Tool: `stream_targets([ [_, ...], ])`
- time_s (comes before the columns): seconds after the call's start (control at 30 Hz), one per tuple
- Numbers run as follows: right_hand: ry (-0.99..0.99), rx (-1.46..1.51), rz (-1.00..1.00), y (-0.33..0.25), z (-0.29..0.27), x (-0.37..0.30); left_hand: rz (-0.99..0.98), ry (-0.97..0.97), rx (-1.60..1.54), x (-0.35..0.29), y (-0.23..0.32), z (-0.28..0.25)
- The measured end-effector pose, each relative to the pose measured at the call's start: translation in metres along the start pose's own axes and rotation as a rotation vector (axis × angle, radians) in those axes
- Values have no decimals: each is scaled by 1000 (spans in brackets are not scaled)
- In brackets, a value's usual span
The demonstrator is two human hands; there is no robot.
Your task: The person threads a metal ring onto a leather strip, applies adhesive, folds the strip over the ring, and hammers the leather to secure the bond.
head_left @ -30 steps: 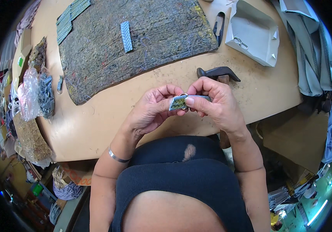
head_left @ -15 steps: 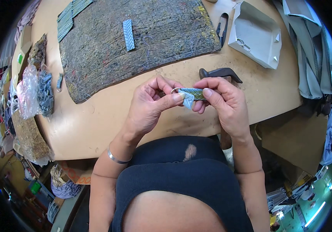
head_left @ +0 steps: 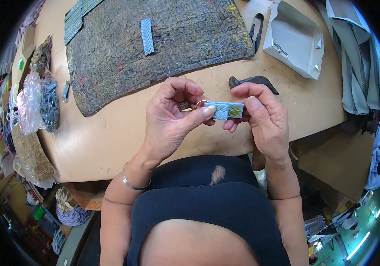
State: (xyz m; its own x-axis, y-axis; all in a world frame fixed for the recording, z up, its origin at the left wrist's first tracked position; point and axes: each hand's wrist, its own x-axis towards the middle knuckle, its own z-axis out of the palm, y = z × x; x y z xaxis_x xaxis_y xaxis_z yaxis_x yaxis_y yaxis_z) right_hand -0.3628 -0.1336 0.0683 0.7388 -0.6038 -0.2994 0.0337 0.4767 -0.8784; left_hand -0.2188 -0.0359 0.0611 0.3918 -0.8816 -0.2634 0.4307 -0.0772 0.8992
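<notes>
Worktable [head_left: 110, 146] near edge: both hands [head_left: 172, 119] pinching woven strip [head_left: 224, 110] w/ ring, above bare wood.

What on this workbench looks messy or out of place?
Little stands out. Loose threads lie scattered over the dark felt mat, whose edges are ragged. Both hands, left hand and right hand, hold a small woven strip with a metal ring, seemingly intact.
</notes>
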Motion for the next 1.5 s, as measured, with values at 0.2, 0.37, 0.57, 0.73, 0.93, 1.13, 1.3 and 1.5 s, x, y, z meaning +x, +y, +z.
stream_targets([
  [0.2, 10, -111, -65, 1, -1, 0, -9, -1, 0, -2, 5, 1],
  [0.37, 21, -81, -71, 1, 0, -1, 10, -16, -31, -4, 6, 2],
  [0.57, 26, -79, -75, 1, -1, -2, 34, -32, -29, -4, 5, 2],
  [0.73, 30, -84, -83, 2, -2, -1, 48, -4, -50, -4, 4, 6],
  [0.93, 62, -88, -104, 2, 1, -2, 84, 18, 5, -4, 2, 7],
  [1.13, 1, -46, -131, 9, 6, -2, 112, 23, -16, -4, 0, 8],
  [1.3, 16, -79, -125, 9, 13, -1, 181, 22, 6, -4, -3, 9],
  [1.5, 25, -30, -115, 5, 16, -1, 179, 25, -2, -5, -3, 10],
])
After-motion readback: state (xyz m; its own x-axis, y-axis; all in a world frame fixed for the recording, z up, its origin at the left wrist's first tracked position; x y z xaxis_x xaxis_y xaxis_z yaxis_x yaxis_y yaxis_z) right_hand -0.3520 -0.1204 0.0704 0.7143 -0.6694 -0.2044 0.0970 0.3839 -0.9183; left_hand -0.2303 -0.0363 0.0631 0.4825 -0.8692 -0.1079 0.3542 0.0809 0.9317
